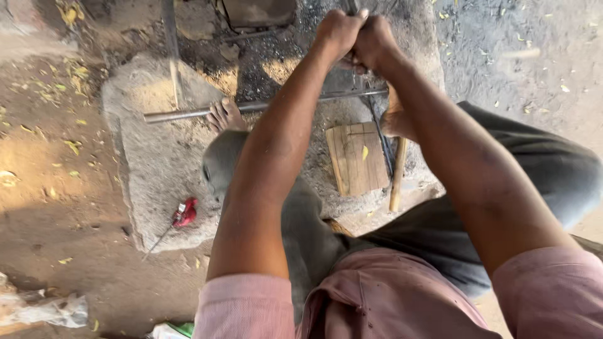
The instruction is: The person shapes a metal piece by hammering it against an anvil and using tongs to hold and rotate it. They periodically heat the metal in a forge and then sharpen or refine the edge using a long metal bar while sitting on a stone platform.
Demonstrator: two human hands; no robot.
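1. Centrally, the left hand (336, 31) and right hand (375, 43) are clenched together, fingers fully closed around one dark tool handle (352, 6) that runs out of the top edge; what kind of tool it is cannot be told.
2. Just below the fists, one long metal rod (188, 114) lies across the concrete slab (151, 163), pinned under two bare feet (225, 116).
3. One small wooden board (358, 158) and one wooden stick (397, 176) rest between the legs, near the slab's front edge.
4. One red-handled tool (184, 213) lies at the slab's lower left edge, well apart from the hands.
5. Open bare earth (56, 188) surrounds the slab on the left; crumpled plastic (50, 311) sits at the lower left corner.
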